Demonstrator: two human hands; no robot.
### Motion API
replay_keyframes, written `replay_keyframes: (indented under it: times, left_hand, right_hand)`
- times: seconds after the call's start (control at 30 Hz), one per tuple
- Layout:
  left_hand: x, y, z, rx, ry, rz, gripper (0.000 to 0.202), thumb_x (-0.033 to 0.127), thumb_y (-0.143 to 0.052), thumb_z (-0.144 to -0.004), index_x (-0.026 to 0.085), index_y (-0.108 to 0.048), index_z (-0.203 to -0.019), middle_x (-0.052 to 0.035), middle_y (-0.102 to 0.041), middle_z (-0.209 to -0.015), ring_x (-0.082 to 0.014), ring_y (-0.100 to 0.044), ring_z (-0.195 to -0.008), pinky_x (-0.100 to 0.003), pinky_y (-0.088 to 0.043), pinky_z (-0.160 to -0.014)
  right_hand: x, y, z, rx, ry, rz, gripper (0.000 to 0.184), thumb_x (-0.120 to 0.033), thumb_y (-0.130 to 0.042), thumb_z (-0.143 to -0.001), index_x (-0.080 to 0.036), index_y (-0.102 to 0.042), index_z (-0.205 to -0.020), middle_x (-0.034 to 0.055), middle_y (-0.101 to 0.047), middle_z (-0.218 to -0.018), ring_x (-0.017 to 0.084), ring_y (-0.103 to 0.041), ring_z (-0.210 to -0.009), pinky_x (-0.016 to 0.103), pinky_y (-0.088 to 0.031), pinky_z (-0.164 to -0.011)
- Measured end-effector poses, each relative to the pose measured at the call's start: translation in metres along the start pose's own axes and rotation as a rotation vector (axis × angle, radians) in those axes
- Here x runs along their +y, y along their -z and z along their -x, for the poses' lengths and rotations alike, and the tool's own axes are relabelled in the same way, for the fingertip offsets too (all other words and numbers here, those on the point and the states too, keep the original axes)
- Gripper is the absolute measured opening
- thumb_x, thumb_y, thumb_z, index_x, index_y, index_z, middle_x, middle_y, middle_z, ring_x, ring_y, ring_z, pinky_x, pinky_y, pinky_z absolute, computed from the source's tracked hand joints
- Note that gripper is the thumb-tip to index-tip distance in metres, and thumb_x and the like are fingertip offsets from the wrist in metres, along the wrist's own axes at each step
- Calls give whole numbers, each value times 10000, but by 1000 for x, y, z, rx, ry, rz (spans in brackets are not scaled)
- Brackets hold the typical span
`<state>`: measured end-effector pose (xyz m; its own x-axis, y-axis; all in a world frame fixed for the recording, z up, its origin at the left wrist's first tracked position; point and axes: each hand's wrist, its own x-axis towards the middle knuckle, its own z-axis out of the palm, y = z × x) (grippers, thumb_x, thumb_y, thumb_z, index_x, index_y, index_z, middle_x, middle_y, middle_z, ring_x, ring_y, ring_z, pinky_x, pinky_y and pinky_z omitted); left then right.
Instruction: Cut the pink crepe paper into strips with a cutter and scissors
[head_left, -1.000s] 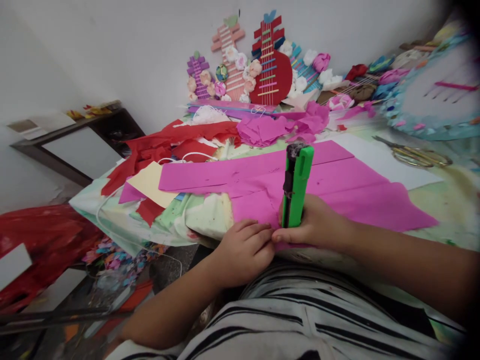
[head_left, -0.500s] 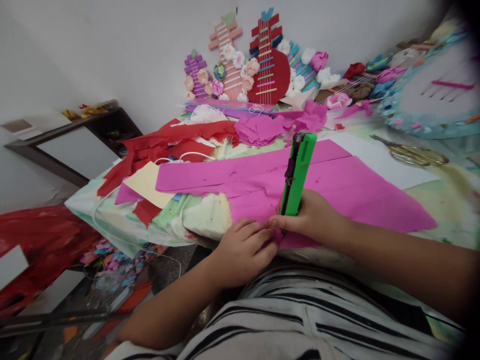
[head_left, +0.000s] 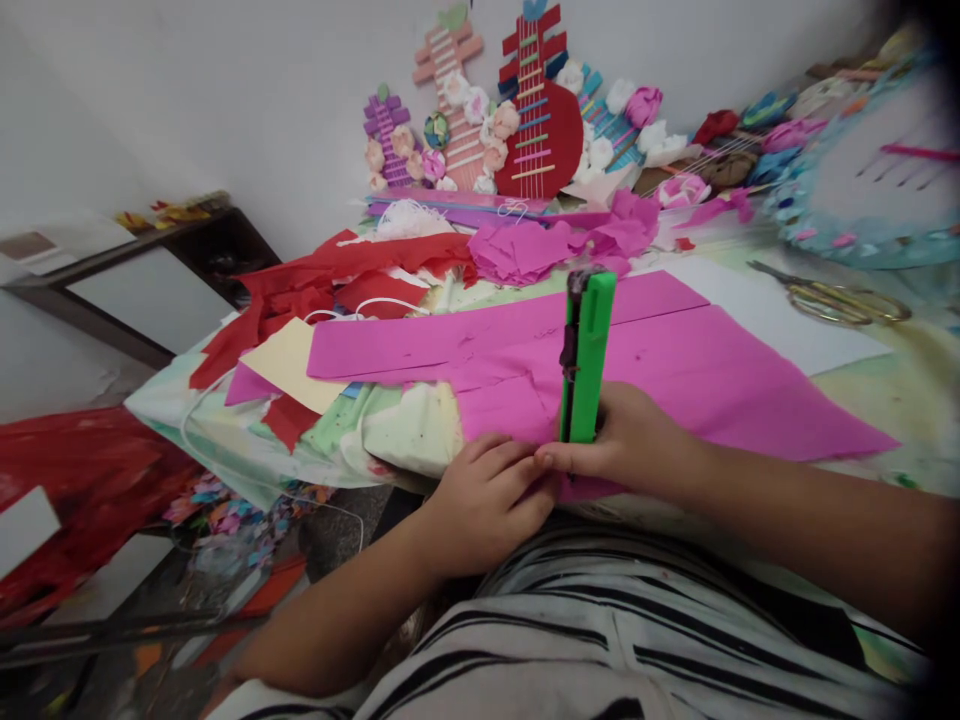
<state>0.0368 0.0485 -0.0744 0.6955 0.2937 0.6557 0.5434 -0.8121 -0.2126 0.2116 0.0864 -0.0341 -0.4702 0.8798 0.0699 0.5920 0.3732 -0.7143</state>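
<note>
My right hand (head_left: pixel 626 445) is closed around a green utility knife (head_left: pixel 586 355) that stands almost upright, its lower end at the near edge of a large pink paper sheet (head_left: pixel 675 375). My left hand (head_left: pixel 487 505) lies just left of it at the table's near edge, fingers curled with their tips pressing down on the pink sheet's edge. The two hands touch at the fingertips. The knife's blade is hidden behind my fingers.
Red paper scraps (head_left: pixel 330 285), a cream sheet (head_left: pixel 292 360) and crumpled pink paper (head_left: pixel 540 245) lie further back. Paper guitar decorations with flowers (head_left: pixel 517 120) lean on the wall. Scissors (head_left: pixel 832 300) lie at the right. A red plastic bag (head_left: pixel 75 490) sits low at the left.
The green knife tilted right half a second ago and now stands nearly upright again. My hands have stayed at the pink sheet's near edge; the view shifted slightly.
</note>
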Motion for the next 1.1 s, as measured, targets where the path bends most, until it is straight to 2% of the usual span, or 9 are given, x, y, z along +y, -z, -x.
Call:
replay_keyframes:
  times: [0.1,0.17,0.4,0.63,0.83,1.03,1.1]
  left_hand:
    - [0,0,1,-15,-8,0,62,143,-575,-722,157,-595,-779,-30,-614,-839,-177,-533,-797,-359,-454,-754]
    - [-1,-1,2,-14,-14,2,75,138,-576,-720,157,-590,-791,-30,-611,-840,-178,-530,-803,-363,-449,-762]
    - [1,-6,5,28,80,63,31,146,-529,-755,155,-557,-746,-44,-600,-872,-172,-532,-841,-351,-444,-756]
    - [0,-2,2,-6,-5,8,49,126,-567,-722,161,-572,-756,-23,-612,-791,-172,-535,-804,-349,-449,-744]
    - [1,-3,1,19,86,78,98,169,-472,-799,156,-554,-747,-33,-623,-855,-160,-542,-828,-343,-439,-752]
    - [2,-3,2,32,66,32,24,135,-533,-755,140,-552,-769,-33,-624,-805,-172,-543,-811,-349,-437,-744]
    - [2,-3,3,24,61,36,29,138,-531,-757,139,-556,-773,-35,-624,-807,-174,-543,-816,-354,-437,-750]
  right_hand:
    - [1,0,-1,56,-23,33,387,-522,-571,-604,-141,-540,-670,-25,-456,-513,77,-372,-478,206,-271,-437]
    - [1,0,-1,49,-23,43,397,-533,-569,-602,-141,-539,-664,-24,-460,-513,77,-373,-476,208,-268,-436]
    - [-1,1,5,-127,67,-79,345,-486,-590,-609,-146,-541,-645,-20,-497,-548,85,-426,-519,201,-315,-467]
    - [2,0,2,-8,10,-28,377,-513,-599,-582,-146,-540,-644,-24,-475,-521,82,-383,-488,214,-269,-435]
    - [-2,1,8,-86,74,-73,314,-449,-633,-565,-154,-530,-601,-22,-498,-542,88,-422,-514,210,-308,-468]
    - [-2,1,8,0,49,-20,358,-492,-609,-581,-150,-508,-603,-24,-484,-541,79,-390,-498,217,-259,-447]
    - [-2,1,8,-13,40,-1,361,-500,-601,-586,-150,-514,-607,-28,-467,-517,78,-383,-490,217,-247,-440]
